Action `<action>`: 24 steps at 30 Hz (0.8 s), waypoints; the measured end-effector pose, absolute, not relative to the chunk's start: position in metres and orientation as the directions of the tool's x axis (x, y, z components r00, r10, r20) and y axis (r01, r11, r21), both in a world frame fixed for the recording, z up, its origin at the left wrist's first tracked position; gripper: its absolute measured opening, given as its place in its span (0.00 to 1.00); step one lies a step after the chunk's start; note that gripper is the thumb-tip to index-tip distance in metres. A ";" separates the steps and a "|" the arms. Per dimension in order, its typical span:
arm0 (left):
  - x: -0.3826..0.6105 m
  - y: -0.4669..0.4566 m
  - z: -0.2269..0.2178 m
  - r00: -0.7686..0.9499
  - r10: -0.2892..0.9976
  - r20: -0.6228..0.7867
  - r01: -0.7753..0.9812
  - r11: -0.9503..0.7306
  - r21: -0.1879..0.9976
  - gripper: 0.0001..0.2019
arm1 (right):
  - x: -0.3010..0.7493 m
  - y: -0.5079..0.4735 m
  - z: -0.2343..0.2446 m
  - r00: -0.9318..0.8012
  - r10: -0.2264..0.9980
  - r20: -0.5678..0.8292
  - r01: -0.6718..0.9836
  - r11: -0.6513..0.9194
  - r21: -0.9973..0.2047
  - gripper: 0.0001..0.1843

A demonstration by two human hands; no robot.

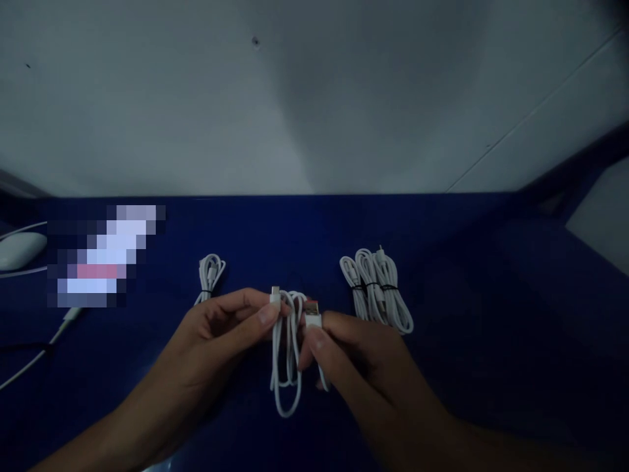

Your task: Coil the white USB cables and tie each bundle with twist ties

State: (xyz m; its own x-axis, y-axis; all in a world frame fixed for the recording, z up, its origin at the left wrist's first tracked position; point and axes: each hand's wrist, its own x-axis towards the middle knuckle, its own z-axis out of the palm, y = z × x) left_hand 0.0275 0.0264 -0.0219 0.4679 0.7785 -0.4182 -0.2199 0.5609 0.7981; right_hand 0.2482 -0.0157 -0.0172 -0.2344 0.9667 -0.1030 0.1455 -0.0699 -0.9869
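Between my two hands hangs a white USB cable [287, 400], looped into a loose coil. My left hand [221, 334] pinches it by the small USB-C style plug, which points up. In my right hand [354, 354] is the larger USB-A plug [313, 321], held between thumb and fingers, its metal end up. A tied white cable bundle [210, 270] lies just beyond my left hand, partly hidden by it. Past my right hand, several white cable bundles [376, 288] lie side by side, bound with black ties.
The blue table [275, 236] runs back to a pale wall [196, 118]. At the left lie a blurred-out bright object [105, 259] with a white cord [29, 364] leading to it, and a white rounded item [22, 250] resembling a computer mouse.
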 end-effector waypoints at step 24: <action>0.029 0.023 -0.014 0.572 0.740 -0.355 -0.218 0.555 0.803 0.14 | 0.251 -0.006 -0.023 -0.617 0.780 -0.105 -0.452 -0.460 -0.764 0.32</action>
